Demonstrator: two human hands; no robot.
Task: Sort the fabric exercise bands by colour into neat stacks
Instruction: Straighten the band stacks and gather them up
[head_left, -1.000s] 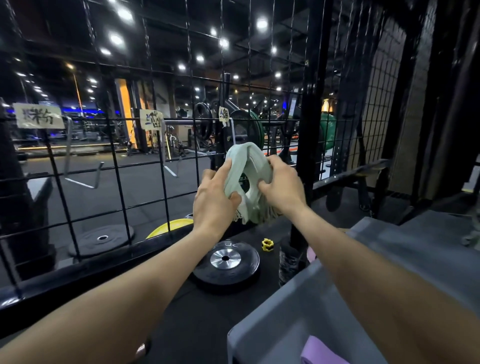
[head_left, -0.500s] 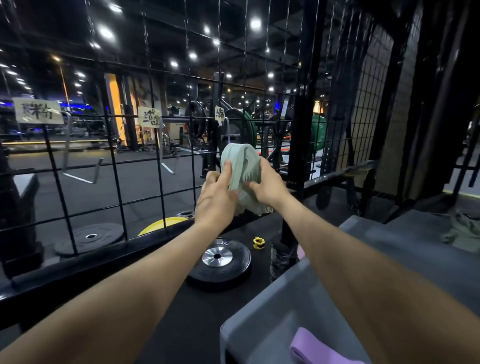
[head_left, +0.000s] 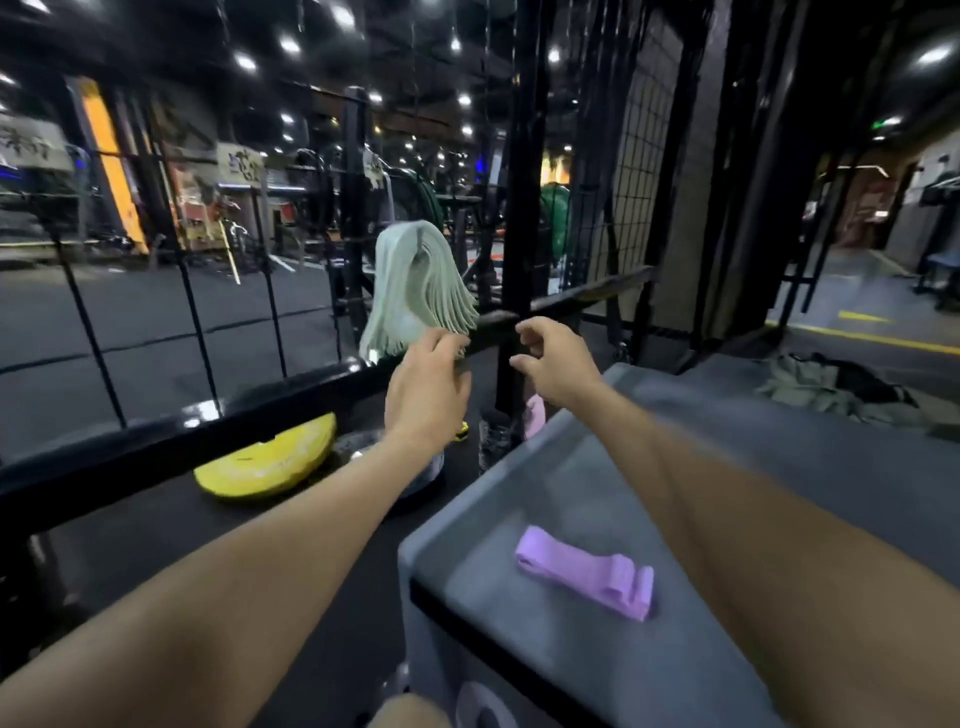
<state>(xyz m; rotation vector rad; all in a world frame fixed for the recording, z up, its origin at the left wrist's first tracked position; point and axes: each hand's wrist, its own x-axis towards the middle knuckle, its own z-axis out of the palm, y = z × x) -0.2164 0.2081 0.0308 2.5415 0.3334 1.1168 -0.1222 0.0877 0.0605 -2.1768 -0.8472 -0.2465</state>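
Note:
A thick bundle of pale green fabric bands hangs from a hook on the black wire grid, its loops fanning downward. My left hand is just under the bundle, with its fingertips against the lowest ends. My right hand hovers to the right of the bundle with loosely curled fingers and holds nothing. A folded purple band lies on top of the grey box. A pink band shows behind the box by the black post.
A yellow weight plate and a black plate lie on the dark floor below the grid. A black post stands between my hands and the box. Olive and black clothing lies on the far right of the box.
Both hands gripped the green bundle high at the grid earlier. Now the bundle hangs there, my right hand has let go and both hands have dropped below it. The view has swung right.

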